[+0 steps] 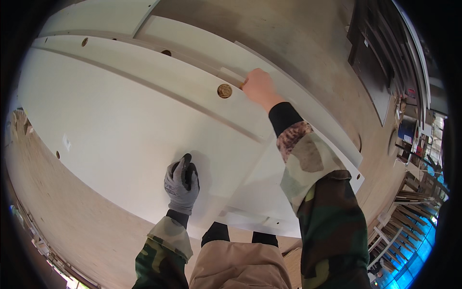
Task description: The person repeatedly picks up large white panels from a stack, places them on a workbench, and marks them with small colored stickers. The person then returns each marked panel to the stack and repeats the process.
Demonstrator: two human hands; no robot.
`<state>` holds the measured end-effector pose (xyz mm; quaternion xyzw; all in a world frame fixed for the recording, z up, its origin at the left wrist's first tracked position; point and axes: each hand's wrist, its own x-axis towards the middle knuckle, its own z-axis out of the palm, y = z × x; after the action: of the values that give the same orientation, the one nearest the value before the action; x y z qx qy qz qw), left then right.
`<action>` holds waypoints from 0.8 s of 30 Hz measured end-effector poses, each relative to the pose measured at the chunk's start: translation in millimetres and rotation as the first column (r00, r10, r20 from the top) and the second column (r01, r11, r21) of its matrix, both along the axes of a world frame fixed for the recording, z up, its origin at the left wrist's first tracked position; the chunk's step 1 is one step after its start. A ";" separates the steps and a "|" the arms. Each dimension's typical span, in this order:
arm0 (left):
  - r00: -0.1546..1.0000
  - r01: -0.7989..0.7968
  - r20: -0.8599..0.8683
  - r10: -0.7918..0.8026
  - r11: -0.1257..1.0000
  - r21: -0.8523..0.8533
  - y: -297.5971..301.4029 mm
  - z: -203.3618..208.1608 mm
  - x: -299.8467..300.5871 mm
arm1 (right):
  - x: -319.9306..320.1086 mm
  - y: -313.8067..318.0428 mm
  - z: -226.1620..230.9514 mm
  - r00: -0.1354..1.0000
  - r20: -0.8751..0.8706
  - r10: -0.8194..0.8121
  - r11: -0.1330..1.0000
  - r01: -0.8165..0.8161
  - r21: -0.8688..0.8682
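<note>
A large white furniture panel (115, 130) lies flat in front of me. Along its far side runs a narrower white board (192, 77) with round holes in it. My right hand (260, 86), bare, is closed at the far edge of that board, beside a large round hole (224, 91) that shows brown chipboard inside. A small orange-brown bit shows at its fingertips, too little to name. My left hand (182, 185), in a grey glove with black fingers, is curled closed over the large panel's near part. Whatever it may hold is hidden.
Another white panel (308, 111) lies beyond the narrow board. Dark panels (370, 62) lean at the far right. A stack of wooden strips (409, 221) and a white frame (382, 241) stand at the lower right. Brown floor (86, 188) surrounds the panels.
</note>
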<state>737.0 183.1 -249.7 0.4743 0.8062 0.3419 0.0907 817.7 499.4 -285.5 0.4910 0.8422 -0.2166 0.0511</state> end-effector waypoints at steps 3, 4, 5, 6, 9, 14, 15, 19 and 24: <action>0.999 -0.033 0.020 0.034 0.998 -0.047 -3.5 -0.7 -2.7 | 0.8 4.8 9.0 0.999 -0.032 -0.020 0.985 0.014 -0.169; 0.999 -0.031 0.027 0.032 0.999 -0.020 -4.5 -0.6 -3.9 | 4.3 6.7 13.4 0.999 -0.035 -0.013 0.976 0.005 -0.218; 1.000 -0.001 0.027 0.002 1.000 -0.021 -5.4 -0.2 -4.9 | 10.6 8.0 18.4 0.993 -0.111 0.034 0.955 -0.065 -0.290; 0.999 0.002 0.033 -0.001 1.000 -0.022 -5.8 0.1 -5.8 | 17.2 8.1 21.6 0.994 -0.086 -0.061 0.958 0.034 -0.284; 0.999 0.010 0.047 -0.009 1.000 -0.018 -5.1 -0.3 -7.5 | 42.7 3.1 24.9 0.920 -0.274 -0.280 0.914 0.168 -0.369; 0.998 -0.008 0.055 0.007 1.000 0.011 -5.9 -5.3 -1.9 | 65.5 -14.5 31.7 0.532 -0.473 -0.702 0.581 0.043 -0.813; 0.999 0.018 0.046 -0.018 1.000 0.007 -7.0 -5.9 -0.3 | 68.0 -13.4 40.3 0.397 -0.508 -0.764 0.595 0.130 -0.793; 1.000 -0.010 0.022 0.010 1.000 -0.002 -7.2 -1.0 -3.5 | 88.4 8.1 106.2 0.102 -0.625 -0.774 0.632 0.186 -0.752; 0.973 -0.102 0.204 0.111 0.993 -0.053 14.5 30.3 -15.7 | 82.3 -32.0 137.1 0.296 -0.580 -0.759 0.570 -0.129 -0.811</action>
<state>721.3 197.6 -219.5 0.3904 0.8236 0.3767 0.1654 899.9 467.4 -148.4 0.3927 0.4155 -0.7725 -0.2765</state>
